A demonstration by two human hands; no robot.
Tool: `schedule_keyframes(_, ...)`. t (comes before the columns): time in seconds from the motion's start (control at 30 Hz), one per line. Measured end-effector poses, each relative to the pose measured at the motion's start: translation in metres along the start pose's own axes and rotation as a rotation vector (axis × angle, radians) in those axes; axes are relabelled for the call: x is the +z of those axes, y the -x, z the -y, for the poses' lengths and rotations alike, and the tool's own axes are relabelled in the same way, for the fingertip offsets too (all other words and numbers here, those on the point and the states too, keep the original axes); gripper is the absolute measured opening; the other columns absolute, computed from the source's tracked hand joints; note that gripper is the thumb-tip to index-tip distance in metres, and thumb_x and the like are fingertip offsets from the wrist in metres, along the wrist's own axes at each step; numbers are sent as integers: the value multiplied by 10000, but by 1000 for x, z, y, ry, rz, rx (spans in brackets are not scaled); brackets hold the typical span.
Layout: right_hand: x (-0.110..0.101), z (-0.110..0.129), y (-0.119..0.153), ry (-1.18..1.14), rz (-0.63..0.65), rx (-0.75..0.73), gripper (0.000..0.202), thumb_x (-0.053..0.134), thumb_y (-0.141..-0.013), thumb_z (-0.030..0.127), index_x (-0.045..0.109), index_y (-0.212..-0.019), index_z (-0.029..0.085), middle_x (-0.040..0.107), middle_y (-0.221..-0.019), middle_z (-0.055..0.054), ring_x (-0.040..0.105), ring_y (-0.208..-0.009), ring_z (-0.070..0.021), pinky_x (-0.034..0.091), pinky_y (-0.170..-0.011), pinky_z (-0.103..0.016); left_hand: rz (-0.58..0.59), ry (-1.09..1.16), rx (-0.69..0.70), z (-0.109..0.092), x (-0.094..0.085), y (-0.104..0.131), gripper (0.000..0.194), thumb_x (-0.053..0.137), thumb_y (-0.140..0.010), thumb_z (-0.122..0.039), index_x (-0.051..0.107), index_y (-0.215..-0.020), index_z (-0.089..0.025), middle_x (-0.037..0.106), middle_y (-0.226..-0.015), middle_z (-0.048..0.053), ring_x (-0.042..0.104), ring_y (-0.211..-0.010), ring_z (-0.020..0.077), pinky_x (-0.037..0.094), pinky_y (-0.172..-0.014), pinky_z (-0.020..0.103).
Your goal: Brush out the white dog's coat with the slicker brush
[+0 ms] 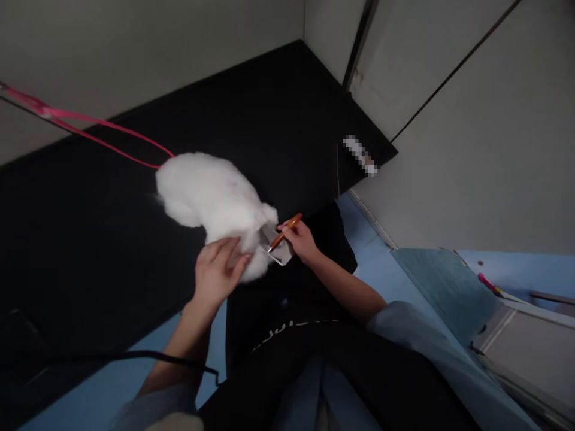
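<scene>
A white fluffy animal (211, 185), apparently a small dog, is on the black table top near its front edge. My left hand (218, 269) grips the fur at its near right end, with thumb and fingers around it; the exact body part is hard to make out. In my right hand (300, 240) is a slicker brush (287, 230) with an orange-brown wooden handle and a pale, flat head. My fingers are closed around the handle. The brush head meets the fur just right of my left hand, and its bristles are hidden.
Pink straps (108, 124) run from the upper left to the animal. A blurred-out object (359, 155) lies at the table's right corner. Grey walls (471, 149) border the table (269, 108). A black cable (148, 354) crosses at lower left, and a grey bin-like box (525, 344) stands lower right.
</scene>
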State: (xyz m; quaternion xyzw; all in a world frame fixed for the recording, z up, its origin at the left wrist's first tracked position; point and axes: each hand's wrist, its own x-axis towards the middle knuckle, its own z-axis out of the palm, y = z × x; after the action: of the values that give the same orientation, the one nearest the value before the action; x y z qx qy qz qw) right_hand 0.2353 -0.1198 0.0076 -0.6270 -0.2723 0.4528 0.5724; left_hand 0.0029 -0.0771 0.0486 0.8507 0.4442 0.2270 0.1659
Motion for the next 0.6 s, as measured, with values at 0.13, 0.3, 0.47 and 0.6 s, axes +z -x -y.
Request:
schedule_keyframes(0.13, -8, -4, -4, -32, -175, -16, 218, 612, -812, 388, 552, -904, 200, 688, -935, -47, 657, -896, -180, 534, -866, -349, 201, -56, -7, -23, 26, -30, 617, 753, -706, -421, 642, -1235, -124, 700, -1079, 194, 629, -1068, 381, 494, -929, 488)
schedule_keyframes(0.3, -19, -5, 4, 14, -117, -16, 203, 601, -807, 360, 570, -917, 191, 689, -935, -60, 653, -872, -185, 534, -857, -362, 410, 81, -116, -9, 29, -62, 501, 806, -597, -424, 735, -1015, -158, 691, -763, 109, 654, -775, 311, 505, -697, 383)
schedule_keyframes(0.47, -13, 3, 9, -18, 24, -122, 223, 605, -834, 379, 619, -960, 195, 698, -1019, -70, 654, -943, -187, 528, -901, -367, 440, 446, -339, -2, 5, -67, 362, 649, -740, -534, 667, -707, -174, 615, -576, 42, 537, -509, 184, 441, -512, 302)
schedule_keyframes(0.6, 4, 10, 3, -60, -48, -108, 215, 622, -827, 371, 613, -954, 198, 693, -1021, -66, 650, -939, -187, 534, -901, -370, -5, 516, -573, -12, 7, -37, 378, 609, -746, -521, 665, -762, -147, 643, -648, 49, 555, -568, 174, 464, -554, 294)
